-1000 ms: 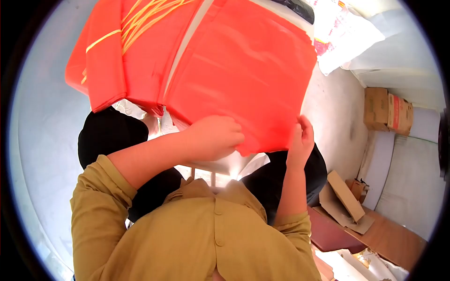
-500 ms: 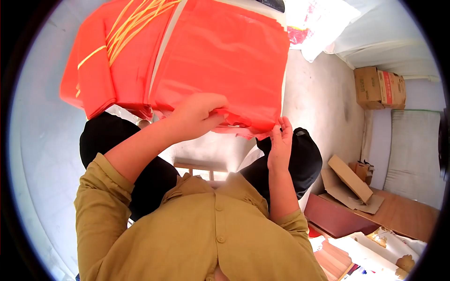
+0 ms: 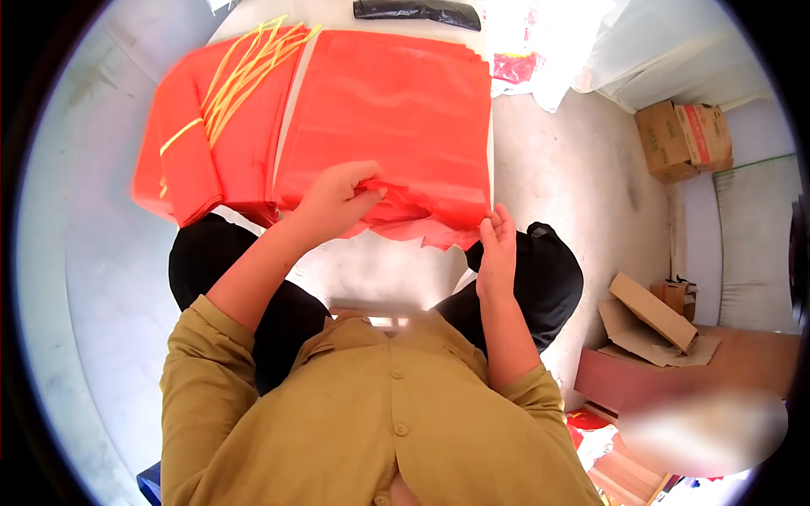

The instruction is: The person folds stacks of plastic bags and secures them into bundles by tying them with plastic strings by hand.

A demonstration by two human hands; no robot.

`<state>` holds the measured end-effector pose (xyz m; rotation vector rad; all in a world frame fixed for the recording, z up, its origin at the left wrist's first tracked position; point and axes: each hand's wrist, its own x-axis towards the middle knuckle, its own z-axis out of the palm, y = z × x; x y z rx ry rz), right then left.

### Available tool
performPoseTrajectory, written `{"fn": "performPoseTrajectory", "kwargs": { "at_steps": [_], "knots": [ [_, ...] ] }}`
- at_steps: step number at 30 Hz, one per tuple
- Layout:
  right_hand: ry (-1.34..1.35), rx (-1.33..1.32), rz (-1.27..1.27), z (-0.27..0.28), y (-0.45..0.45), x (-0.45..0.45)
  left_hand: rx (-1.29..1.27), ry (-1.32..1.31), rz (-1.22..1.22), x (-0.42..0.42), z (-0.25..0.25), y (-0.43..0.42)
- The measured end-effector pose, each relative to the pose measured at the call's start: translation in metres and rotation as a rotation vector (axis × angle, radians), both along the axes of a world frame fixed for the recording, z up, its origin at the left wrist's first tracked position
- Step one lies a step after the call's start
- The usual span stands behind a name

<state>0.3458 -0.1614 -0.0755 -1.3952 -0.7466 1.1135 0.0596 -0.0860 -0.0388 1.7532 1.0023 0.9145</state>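
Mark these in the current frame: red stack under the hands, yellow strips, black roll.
Red stack [image 3: 390,105]: head view, middle of its top sheet.
Yellow strips [image 3: 233,83]: head view, middle of the loose bunch.
Black roll [image 3: 418,12]: head view, middle of its length.

Mustard button-front shirt, black trousers

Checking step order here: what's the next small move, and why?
Probably ease the left hand slightly left to draw the near edge of the red sheets straight, with the right hand steadying the near right corner. That edge looks bunched and uneven between the hands, while the surface beyond lies fairly flat.
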Motion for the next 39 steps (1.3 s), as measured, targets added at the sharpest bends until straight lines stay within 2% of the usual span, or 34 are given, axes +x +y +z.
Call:
{"fn": "performPoseTrajectory", "kwargs": {
  "at_steps": [4,8,13,17,20,24,27,28,31,32,39],
  "knots": [
    [0.059,-0.017,0.025,-0.005,0.009,0.007,-0.140,0.162,0.023,0.002,0.019,-0.003],
    [0.070,-0.053,0.037,-0.022,0.014,0.013,-0.122,0.089,0.025,0.006,0.020,-0.002],
    [0.237,-0.047,0.046,-0.015,0.017,0.012,-0.201,0.055,0.095,0.013,0.036,-0.004],
    [0.344,-0.019,0.088,0.000,0.010,0.007,-0.115,0.085,0.161,0.016,0.031,-0.006],
    [0.272,0.041,0.249,-0.015,-0.006,0.010,0.018,0.170,0.165,0.013,0.018,-0.020],
    [0.157,-0.164,0.134,-0.062,-0.039,0.015,0.303,0.288,0.097,0.005,-0.014,-0.039],
    [-0.457,0.047,0.150,-0.069,-0.053,0.013,0.480,0.339,0.062,0.002,-0.028,-0.050],
    [-0.662,0.264,0.216,-0.059,-0.054,0.010,0.512,0.362,0.068,0.002,-0.029,-0.054],
    [-1.032,0.568,0.460,-0.013,-0.038,-0.019,0.568,0.421,0.093,0.005,-0.035,-0.060],
    [-1.038,0.523,0.539,0.001,-0.033,-0.032,0.580,0.428,0.094,0.005,-0.036,-0.061],
    [-1.011,0.708,0.636,-0.014,0.015,-0.077,0.555,0.423,0.146,-0.006,-0.030,-0.069]
  ]
}}
